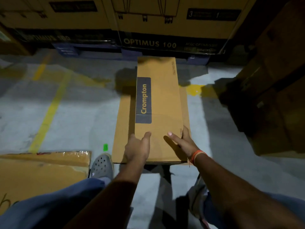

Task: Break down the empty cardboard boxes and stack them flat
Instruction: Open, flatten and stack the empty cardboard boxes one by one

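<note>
Cardboard fills the middle of the view — a long flattened box (pixel 158 103) printed "Crompton" is laid on the grey concrete floor (pixel 74 113), on top of another flat sheet of cardboard (pixel 123 129) whose edges show at both sides. Its near end is pressed down by the left hand (pixel 137 150), fingers mostly straight and the thumb spread on the top face. The near right edge is gripped by the right hand (pixel 184 142) — fingers wrapped round the side, thumb laid flat on top; an orange wristband (pixel 197 156) is worn on that wrist. A grey perforated shoe (pixel 102 166) is seen beside the box, and another carton (pixel 42 171) lies at lower left. Large boxes marked "OPTIMUS 100" (pixel 165 30) are stacked beyond.
</note>
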